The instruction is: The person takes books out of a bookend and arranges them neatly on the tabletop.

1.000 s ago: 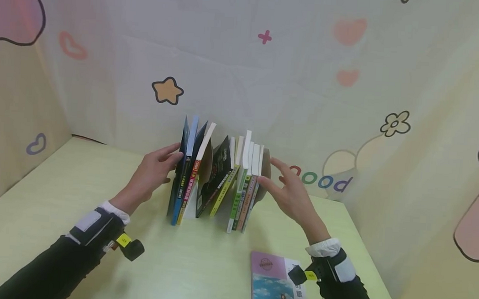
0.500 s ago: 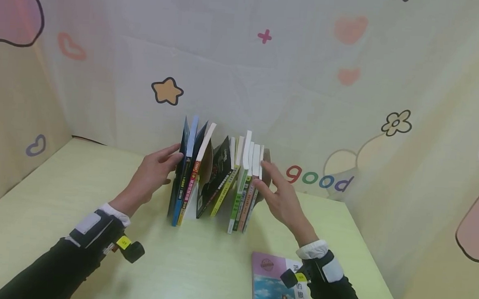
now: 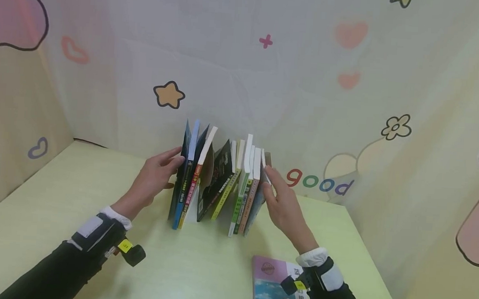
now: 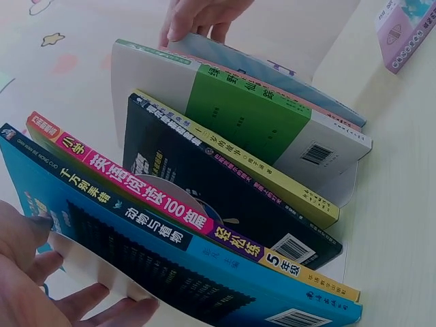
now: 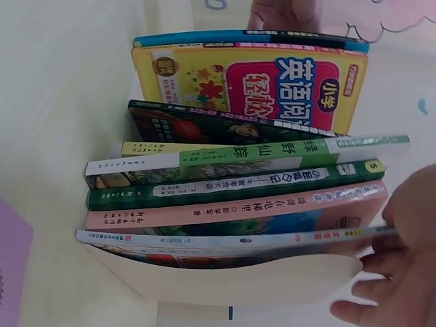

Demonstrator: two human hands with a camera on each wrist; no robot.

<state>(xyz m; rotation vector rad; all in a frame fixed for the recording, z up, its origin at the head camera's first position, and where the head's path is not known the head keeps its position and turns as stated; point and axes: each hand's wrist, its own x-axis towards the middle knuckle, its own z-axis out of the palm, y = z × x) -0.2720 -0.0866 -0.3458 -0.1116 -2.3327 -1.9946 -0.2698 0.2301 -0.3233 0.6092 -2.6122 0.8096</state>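
A row of upright books stands in a pale bookend holder [image 5: 252, 283], some leaning. My left hand [image 3: 149, 180] rests at the row's left end, its thumb by the edge of a blue book [image 4: 170, 255] and its fingers against the outer panel. At the opposite end my right hand [image 3: 287, 207] pinches the upper part of a thin light-blue book [image 5: 272, 240], which tilts away from the pink-spined book [image 5: 238, 208]. Between them are a black book [image 3: 217, 175], a yellow-spined book [image 3: 225, 194] and a green-and-white book [image 4: 252, 109].
A purple book [image 3: 269, 291] with a sky picture lies flat on the pale table [image 3: 166, 273], near the right forearm. Behind the row hangs a patterned curtain [image 3: 224, 61] that also lines both sides.
My right hand has come left to the row's right end and taken the light-blue book, whose top now leans to the right. My left hand keeps its place.
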